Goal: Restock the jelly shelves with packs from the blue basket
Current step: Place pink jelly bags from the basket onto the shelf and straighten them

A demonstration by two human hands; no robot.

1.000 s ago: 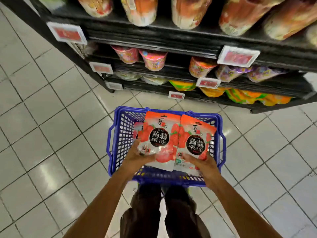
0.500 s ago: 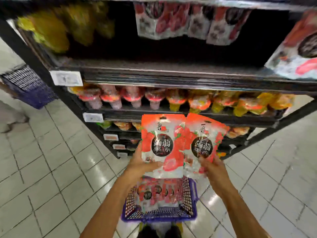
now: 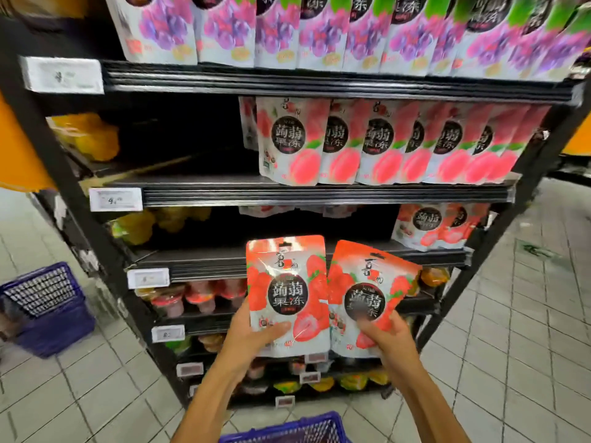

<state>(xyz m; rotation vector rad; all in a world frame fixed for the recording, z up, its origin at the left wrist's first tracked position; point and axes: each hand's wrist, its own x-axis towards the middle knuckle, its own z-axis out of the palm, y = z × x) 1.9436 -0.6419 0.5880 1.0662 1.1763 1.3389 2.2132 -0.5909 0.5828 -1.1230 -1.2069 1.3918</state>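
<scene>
The left hand's fingers curl round the lower edge of one red strawberry jelly pack, thumb across its front, holding it upright at lower centre of the frame. Just right of it, the right hand grips a second pack the same way, tilted to the right, its edge touching the first. Both packs are held up in front of a black shelf rack. Behind them a shelf carries a few matching strawberry packs at its right end. One shelf up stands a row of pink peach packs, and purple grape packs line the top of the frame. Blurred yellow bags sit at the left ends of the shelves, and jelly cups fill the lower shelves. The blue basket's rim shows at the bottom edge, on the tiled floor. Another blue basket sits at the far left.
</scene>
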